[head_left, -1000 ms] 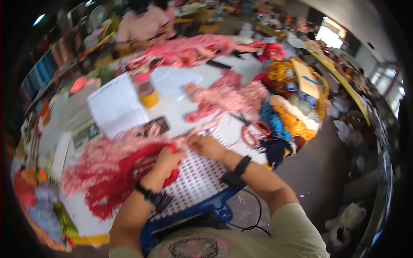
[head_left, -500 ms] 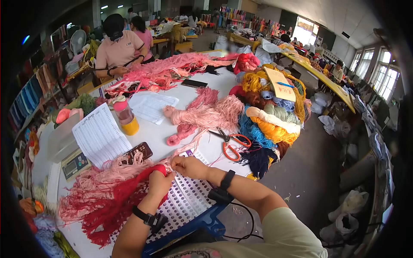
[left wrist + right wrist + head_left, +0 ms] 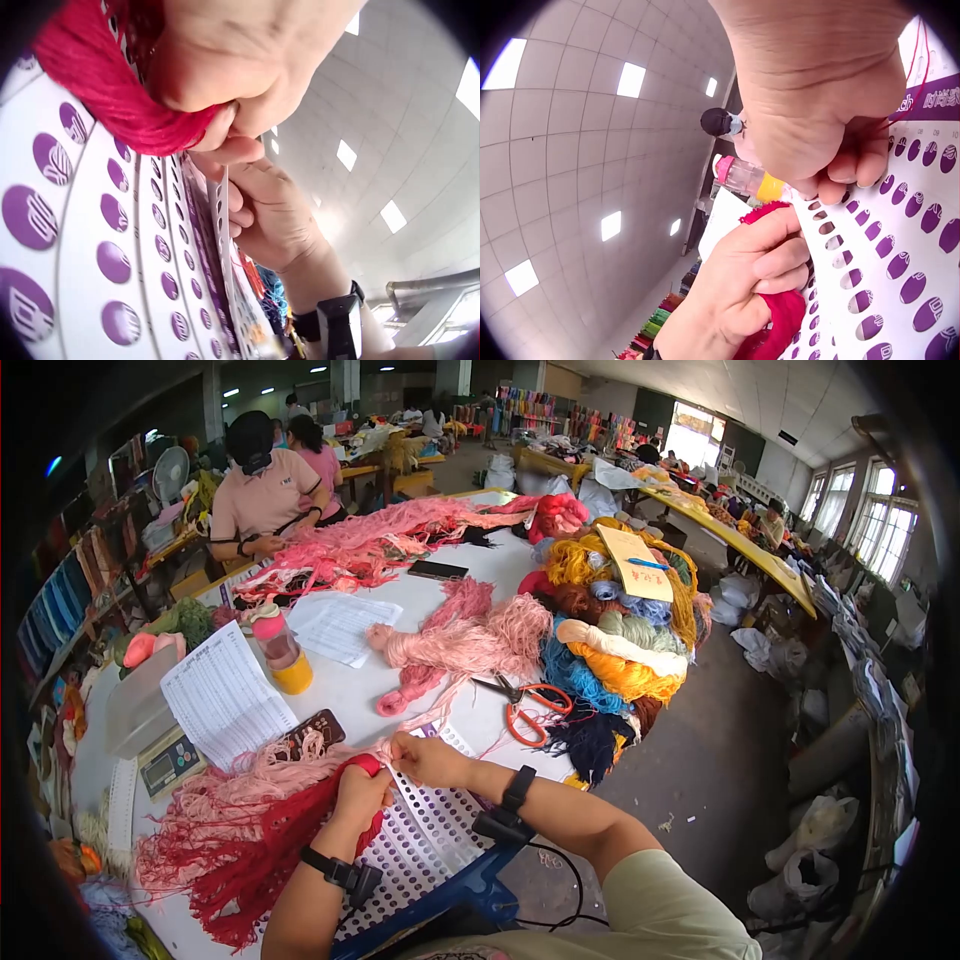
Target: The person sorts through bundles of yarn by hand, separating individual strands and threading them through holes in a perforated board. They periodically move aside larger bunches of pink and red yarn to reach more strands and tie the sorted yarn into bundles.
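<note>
My left hand grips a looped bundle of deep red yarn, its loose strands spreading left over the table. Beneath both hands lies a white card with rows of punched holes over purple dots. Close beside the left hand, my right hand pinches the card's raised edge between thumb and fingers. Thin red thread runs by the right fingers over the card's purple-printed band. Pale pink yarn lies just left of the hands.
Orange-handled scissors and a heap of coloured skeins lie to the right. Beyond the hands are pink skeins, a phone, a bottle and printed sheets. A scale stands at left; a person sits across.
The head view has swung, showing more of the room and shifting the table leftward and down. The hands have drawn a little closer together at the card's edge; the red yarn stays in the left hand.
</note>
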Demonstrator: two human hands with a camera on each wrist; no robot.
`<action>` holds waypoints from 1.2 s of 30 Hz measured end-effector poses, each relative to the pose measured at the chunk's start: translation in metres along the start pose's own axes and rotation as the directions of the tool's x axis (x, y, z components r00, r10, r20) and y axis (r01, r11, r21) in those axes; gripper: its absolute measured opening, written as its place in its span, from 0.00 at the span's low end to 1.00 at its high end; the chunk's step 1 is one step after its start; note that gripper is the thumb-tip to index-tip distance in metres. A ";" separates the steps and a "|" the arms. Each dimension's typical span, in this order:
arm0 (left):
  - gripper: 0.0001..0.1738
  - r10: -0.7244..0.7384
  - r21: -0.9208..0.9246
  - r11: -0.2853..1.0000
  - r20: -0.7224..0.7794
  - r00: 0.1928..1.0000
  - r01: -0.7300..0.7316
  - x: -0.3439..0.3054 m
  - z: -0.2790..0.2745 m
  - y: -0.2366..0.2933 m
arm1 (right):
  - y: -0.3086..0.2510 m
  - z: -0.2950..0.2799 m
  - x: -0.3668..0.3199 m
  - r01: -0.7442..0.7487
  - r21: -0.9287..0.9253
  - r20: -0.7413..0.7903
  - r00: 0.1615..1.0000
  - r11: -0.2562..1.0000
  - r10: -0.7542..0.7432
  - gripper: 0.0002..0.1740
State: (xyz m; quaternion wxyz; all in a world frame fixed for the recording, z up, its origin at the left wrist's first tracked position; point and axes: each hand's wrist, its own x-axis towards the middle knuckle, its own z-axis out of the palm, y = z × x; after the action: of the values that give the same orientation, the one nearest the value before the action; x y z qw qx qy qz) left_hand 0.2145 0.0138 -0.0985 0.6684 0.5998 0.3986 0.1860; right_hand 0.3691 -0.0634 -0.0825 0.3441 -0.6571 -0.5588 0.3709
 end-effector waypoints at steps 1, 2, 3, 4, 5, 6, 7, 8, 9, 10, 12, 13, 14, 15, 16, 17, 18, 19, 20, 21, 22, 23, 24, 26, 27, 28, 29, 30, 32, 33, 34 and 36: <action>0.08 0.003 0.000 1.000 -0.001 1.000 -0.003 -0.001 -0.002 0.000 | 0.001 0.002 0.000 -0.016 -0.054 0.006 1.000 0.998 0.017 0.05; 0.08 0.179 0.208 0.963 -0.028 0.983 -0.169 -0.004 -0.006 0.000 | 0.004 0.004 0.001 -0.015 -0.056 0.005 1.000 0.998 0.015 0.05; 0.07 0.350 0.408 0.858 -0.017 0.937 -0.313 -0.007 -0.010 -0.001 | 0.008 0.006 0.002 0.055 -0.060 -0.012 0.998 0.997 -0.055 0.05; 0.07 0.350 0.408 0.858 -0.016 0.937 -0.313 -0.009 -0.014 -0.002 | 0.013 0.007 0.003 0.123 -0.064 -0.030 0.992 0.990 -0.125 0.05; 0.06 0.339 0.212 0.925 -0.083 0.937 -0.316 -0.011 -0.020 -0.003 | 0.017 0.007 0.004 0.130 -0.069 -0.031 0.991 0.989 -0.132 0.06; 0.05 0.313 0.010 0.949 -0.145 0.939 -0.315 -0.017 -0.023 0.002 | 0.018 0.007 0.004 0.129 -0.063 -0.036 0.991 0.990 -0.132 0.06; 0.04 0.252 -0.213 0.937 -0.138 0.958 -0.277 -0.024 -0.023 0.011 | 0.018 0.005 0.004 0.098 -0.053 -0.020 0.995 0.994 -0.100 0.07; 0.04 0.251 -0.210 0.938 -0.137 0.958 -0.276 -0.029 -0.024 0.013 | 0.019 0.004 0.004 0.068 -0.045 -0.002 0.998 0.997 -0.068 0.09; 0.03 0.101 -0.419 0.902 -0.018 0.995 -0.099 -0.033 -0.025 0.014 | 0.019 0.004 0.004 0.069 -0.043 -0.001 0.998 0.997 -0.069 0.09; 0.05 -0.023 -0.588 0.803 0.131 0.991 0.096 -0.035 -0.026 0.013 | 0.018 0.003 0.005 0.050 -0.044 0.015 0.999 0.998 -0.049 0.09; 0.10 -0.073 -0.688 0.686 0.259 0.963 0.237 -0.039 -0.026 0.015 | 0.017 0.004 0.006 0.035 -0.047 0.033 0.999 0.998 -0.033 0.09; 0.12 -0.038 -0.640 0.725 0.331 0.943 0.254 -0.040 -0.026 0.019 | 0.016 0.004 0.006 0.009 0.010 0.048 0.999 1.000 -0.009 0.10; 0.13 -0.009 -0.590 0.762 0.403 0.915 0.267 -0.040 -0.025 0.023 | 0.017 0.004 0.006 -0.020 0.067 0.065 0.998 0.998 0.015 0.11; 0.13 -0.035 -0.476 0.844 0.409 0.912 0.246 -0.037 -0.023 0.025 | 0.016 0.004 0.006 -0.020 0.067 0.066 0.998 0.998 0.016 0.11; 0.13 -0.038 -0.478 0.842 0.408 0.912 0.249 -0.032 -0.019 0.022 | 0.015 0.004 0.006 -0.021 0.313 0.101 0.995 0.950 -0.011 0.13; 0.13 -0.064 -0.227 0.962 0.354 0.933 0.153 -0.026 -0.012 0.016 | 0.015 0.005 0.007 -0.033 0.540 0.130 0.990 0.841 -0.045 0.14; 0.13 -0.075 0.049 0.997 0.296 0.952 0.063 -0.022 -0.006 0.010 | 0.019 0.005 0.009 -0.041 0.543 0.139 0.989 0.839 -0.042 0.14; 0.10 -0.015 0.123 0.992 0.275 0.961 -0.020 -0.023 0.001 0.007 | 0.024 0.003 0.013 -0.039 0.513 0.180 0.982 0.857 -0.063 0.16; 0.10 -0.023 0.120 0.993 0.269 0.963 -0.010 -0.022 0.001 0.005 | 0.030 0.001 0.016 -0.037 0.483 0.225 0.971 0.875 -0.083 0.18; 0.09 0.145 0.318 0.925 0.205 0.968 -0.206 -0.022 -0.001 0.002 | 0.023 -0.002 0.012 -0.059 0.405 0.241 0.969 0.912 -0.045 0.17; 0.09 0.305 0.518 0.781 0.172 0.937 -0.349 -0.023 -0.007 -0.003 | 0.029 0.004 0.014 0.010 0.485 0.199 0.972 0.875 -0.121 0.16; 0.09 0.576 0.613 0.597 0.123 0.808 -0.518 -0.014 -0.020 -0.016 | 0.036 0.004 0.017 0.073 0.288 0.173 0.977 0.955 -0.127 0.14; 0.10 0.787 0.710 0.361 0.116 0.606 -0.604 -0.009 -0.037 -0.027 | 0.033 0.003 0.015 0.067 0.200 0.162 0.982 0.977 -0.100 0.12; 0.11 0.044 -0.035 0.999 0.086 0.995 -0.041 -0.036 -0.078 0.006 | 0.040 0.007 0.018 0.079 0.110 0.124 0.988 0.991 -0.093 0.10; 0.10 -0.098 -0.212 0.971 0.064 0.993 0.109 -0.054 -0.102 0.026 | 0.037 0.006 0.016 0.041 0.119 0.123 0.991 0.992 -0.055 0.11; 0.10 -0.220 -0.390 0.893 0.063 0.974 0.226 -0.064 -0.130 0.039 | 0.027 0.003 0.013 0.051 0.054 0.113 0.992 0.997 -0.057 0.12; 0.09 -0.100 -0.528 0.843 0.032 0.994 0.102 -0.067 -0.168 0.034 | 0.029 0.003 0.013 0.057 0.029 0.097 0.994 0.998 -0.059 0.16; 0.08 0.022 -0.645 0.763 -0.014 1.000 -0.026 -0.071 -0.208 0.029 | 0.025 0.002 0.011 0.037 -0.007 0.085 0.996 0.999 -0.036 0.16; 0.09 0.005 -0.766 0.567 -0.366 0.931 -0.304 -0.082 -0.261 0.025 | 0.032 0.005 0.015 0.031 0.029 0.102 0.994 0.999 -0.033 0.16; 0.09 0.003 -0.762 0.568 -0.375 0.927 -0.311 -0.090 -0.259 0.028 | 0.029 0.006 0.014 0.036 0.032 0.110 0.993 0.999 -0.039 0.16; 0.09 -0.005 -0.620 0.699 -0.503 0.864 -0.357 -0.096 -0.255 0.031 | 0.025 0.006 0.012 0.003 0.046 0.105 0.994 0.999 -0.008 0.15; 0.09 0.054 -0.442 0.844 -0.495 0.867 -0.304 -0.103 -0.236 0.037 | 0.018 0.004 0.011 -0.012 0.050 0.101 0.995 0.999 0.007 0.15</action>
State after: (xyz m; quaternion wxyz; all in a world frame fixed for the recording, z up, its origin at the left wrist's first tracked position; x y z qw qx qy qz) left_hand -0.0186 0.1007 -0.0231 0.6659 0.3765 0.4239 0.4850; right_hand 0.3754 -0.0552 -0.1013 0.3299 -0.6314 -0.5628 0.4193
